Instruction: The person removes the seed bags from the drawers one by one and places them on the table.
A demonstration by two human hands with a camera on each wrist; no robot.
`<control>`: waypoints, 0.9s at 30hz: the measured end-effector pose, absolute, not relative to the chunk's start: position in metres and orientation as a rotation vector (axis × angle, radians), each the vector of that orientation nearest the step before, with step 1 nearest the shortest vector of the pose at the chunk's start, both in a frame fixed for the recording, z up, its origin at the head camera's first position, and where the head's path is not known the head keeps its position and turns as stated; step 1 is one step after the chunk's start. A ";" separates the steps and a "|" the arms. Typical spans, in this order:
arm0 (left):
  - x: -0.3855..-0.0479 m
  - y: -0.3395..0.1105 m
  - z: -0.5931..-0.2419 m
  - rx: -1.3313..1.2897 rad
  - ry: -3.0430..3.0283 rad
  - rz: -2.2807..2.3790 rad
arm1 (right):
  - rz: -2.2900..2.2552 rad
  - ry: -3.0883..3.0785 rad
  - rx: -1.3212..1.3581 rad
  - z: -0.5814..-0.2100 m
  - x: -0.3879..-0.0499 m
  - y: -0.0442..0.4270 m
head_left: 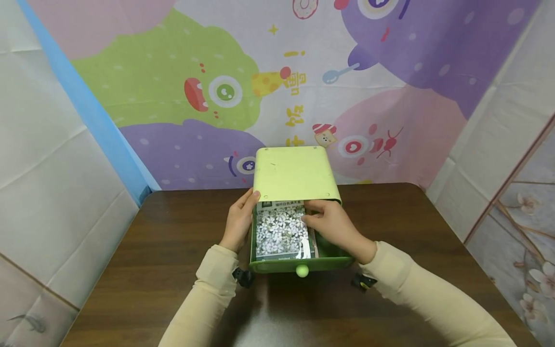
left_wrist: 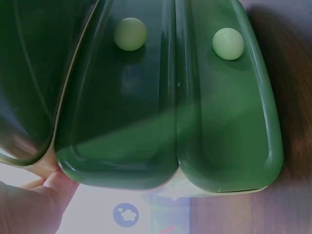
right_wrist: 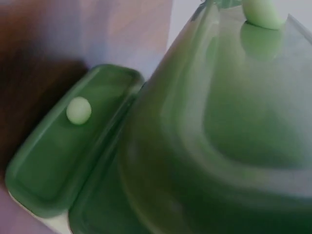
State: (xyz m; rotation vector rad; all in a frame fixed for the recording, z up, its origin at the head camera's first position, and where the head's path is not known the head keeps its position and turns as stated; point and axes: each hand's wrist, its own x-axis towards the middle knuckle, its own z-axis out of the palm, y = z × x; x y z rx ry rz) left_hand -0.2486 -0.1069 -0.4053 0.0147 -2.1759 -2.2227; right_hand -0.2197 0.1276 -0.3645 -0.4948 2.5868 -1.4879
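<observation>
A pale green cabinet (head_left: 297, 173) has its top drawer pulled out, showing the dark green drawer front (head_left: 277, 265) with a round knob (head_left: 302, 271). Inside lies a packet printed with white flowers (head_left: 279, 231). My left hand (head_left: 238, 219) holds the cabinet's left side, thumb near the top's front corner; the left wrist view shows that hand (left_wrist: 44, 200) at the cabinet's side. My right hand (head_left: 336, 224) reaches into the drawer and pinches the packet's right edge near its top, fingertips partly hidden. The right wrist view does not show the hand.
Two lower drawers, a middle one (left_wrist: 122, 97) and a bottom one (left_wrist: 234, 107), are closed beneath the pulled-out one. The cabinet stands on a brown wooden table (head_left: 173, 270), with a cartoon-printed cloth (head_left: 173, 96) behind it.
</observation>
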 end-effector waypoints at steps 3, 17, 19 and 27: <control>-0.249 -0.107 -0.406 0.019 -2.178 -2.216 | -1.584 2.474 -0.419 -0.364 -0.223 0.129; -0.249 -0.107 -0.406 0.026 -2.193 -2.196 | -1.524 2.198 -0.262 -0.359 -0.224 0.131; -0.249 -0.107 -0.406 0.025 -2.197 -2.194 | -1.489 2.186 -0.291 -0.360 -0.224 0.131; -0.247 -0.106 -0.405 0.014 -2.195 -2.195 | -1.416 2.174 -0.322 -0.363 -0.222 0.130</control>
